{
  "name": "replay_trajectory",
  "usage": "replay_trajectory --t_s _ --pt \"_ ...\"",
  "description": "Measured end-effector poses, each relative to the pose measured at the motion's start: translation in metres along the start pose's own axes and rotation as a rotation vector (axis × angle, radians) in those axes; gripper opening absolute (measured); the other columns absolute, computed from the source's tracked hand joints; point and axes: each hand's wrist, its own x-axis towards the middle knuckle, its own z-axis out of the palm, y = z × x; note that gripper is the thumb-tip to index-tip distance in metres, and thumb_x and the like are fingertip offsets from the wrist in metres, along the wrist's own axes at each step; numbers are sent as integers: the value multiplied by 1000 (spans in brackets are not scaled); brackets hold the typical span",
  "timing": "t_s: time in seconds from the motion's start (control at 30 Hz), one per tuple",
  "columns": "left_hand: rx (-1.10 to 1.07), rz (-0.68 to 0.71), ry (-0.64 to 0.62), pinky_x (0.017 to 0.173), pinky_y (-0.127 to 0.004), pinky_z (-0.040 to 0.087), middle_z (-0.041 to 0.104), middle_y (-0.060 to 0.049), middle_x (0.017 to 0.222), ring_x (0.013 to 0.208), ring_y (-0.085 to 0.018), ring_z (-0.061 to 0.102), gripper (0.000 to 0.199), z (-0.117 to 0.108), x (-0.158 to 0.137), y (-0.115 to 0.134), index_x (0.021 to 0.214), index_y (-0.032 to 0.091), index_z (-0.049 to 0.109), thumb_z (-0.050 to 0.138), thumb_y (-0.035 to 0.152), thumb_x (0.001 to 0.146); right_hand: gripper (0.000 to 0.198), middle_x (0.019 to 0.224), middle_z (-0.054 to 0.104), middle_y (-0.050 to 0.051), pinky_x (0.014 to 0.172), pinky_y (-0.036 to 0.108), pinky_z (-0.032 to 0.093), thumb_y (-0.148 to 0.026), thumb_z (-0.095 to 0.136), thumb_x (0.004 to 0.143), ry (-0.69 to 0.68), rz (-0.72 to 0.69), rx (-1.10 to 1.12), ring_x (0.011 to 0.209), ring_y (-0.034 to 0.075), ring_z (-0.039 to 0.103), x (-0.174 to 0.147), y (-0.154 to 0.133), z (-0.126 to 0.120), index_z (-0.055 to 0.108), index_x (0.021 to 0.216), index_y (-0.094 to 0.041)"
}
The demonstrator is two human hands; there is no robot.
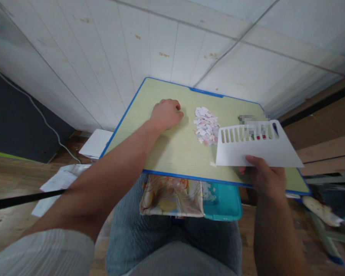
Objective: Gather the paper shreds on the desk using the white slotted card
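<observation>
Gap btwn L fingers (176,104) & scraps (206,126)

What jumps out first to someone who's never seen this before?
Probably the heap of paper scraps, near the middle of the pale, blue-edged table. Just right of it, the right hand holds a white sheet with a row of slots. A bright turquoise tray also stands out, below the table's near edge.

White plank wall (103,50) across the top of the frame, dark panel (20,122) at far left, papers (59,181) at lower left
</observation>
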Motion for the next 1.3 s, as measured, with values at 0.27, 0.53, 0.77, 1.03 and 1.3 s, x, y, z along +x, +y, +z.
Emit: replay_trajectory --t_s 0.27,0.53,0.77,1.03,1.3 --pt "3 -13 -20 130 -50 56 86 -15 153 151 -38 73 40 -2 -1 0 136 24 90 67 33 105 41 70 73 -4 33 23 43 -24 93 59 84 75 147 42 14 56 -1 -15 13 71 93 -26" --pt "-11 -2 -5 130 -55 56 87 -14 150 148 -40 73 40 -1 -1 -1 133 28 91 70 34 100 28 61 70 -3 34 25 46 -28 95 69 -51 99 41 37 15 55 -3 -9 3 73 86 -23" --pt "-26 -9 -10 130 -52 55 87 -13 150 149 -39 72 37 -2 -2 0 131 28 91 71 34 101 47 67 70 -6 30 24 39 -27 94 63 -59 105 102 35 13 49 0 -14 5 75 106 -25" --pt "-6 0 -13 130 -50 56 86 -13 150 148 -37 73 38 -1 -1 0 133 27 90 67 33 103 38 84 78 -2 41 26 53 -33 99 75 47 -7 76 51 16 65 1 -11 13 74 103 -25" --pt "-22 -3 -11 131 -54 55 87 -12 148 148 -39 72 40 -2 -1 0 133 30 91 70 34 99 29 72 81 2 56 33 64 -43 98 91 -72 -30 -164 55 21 70 -1 -3 1 77 84 -25"
